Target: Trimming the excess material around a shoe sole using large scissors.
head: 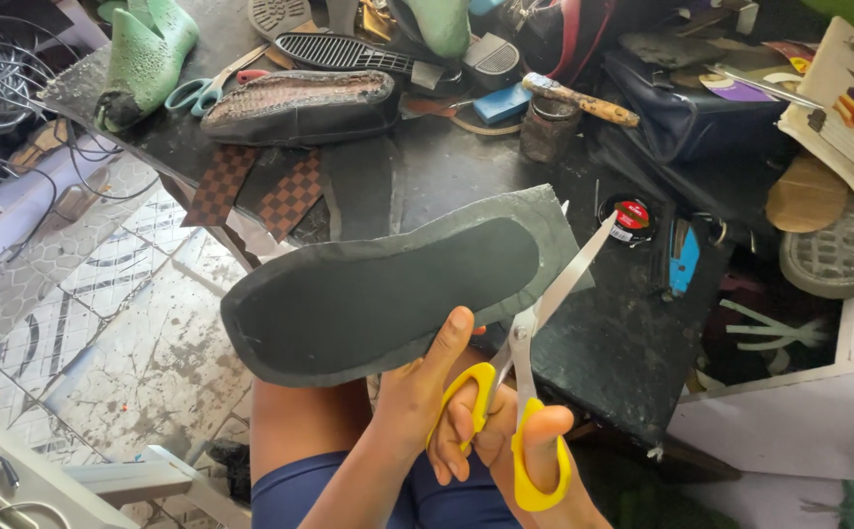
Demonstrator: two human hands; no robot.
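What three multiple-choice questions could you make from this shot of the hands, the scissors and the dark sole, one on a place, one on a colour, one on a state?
1. Where do the teal-handled scissors lie?
A. On the tiled floor
B. On the dark workbench, between the green shoe last and the black shoe
C. In the person's lap

2. What colour are the handles of the scissors in the right hand?
A. Yellow
B. Red
C. Black

3. How are that pair's blades?
A. Shut tight
B. Parted at the edge of the sole piece
C. Snapped off

Answers: 1 B, they rest on the bench top. 2 A, both loops are yellow. 3 B, two blade tips show apart beside the sole, which the left hand holds.
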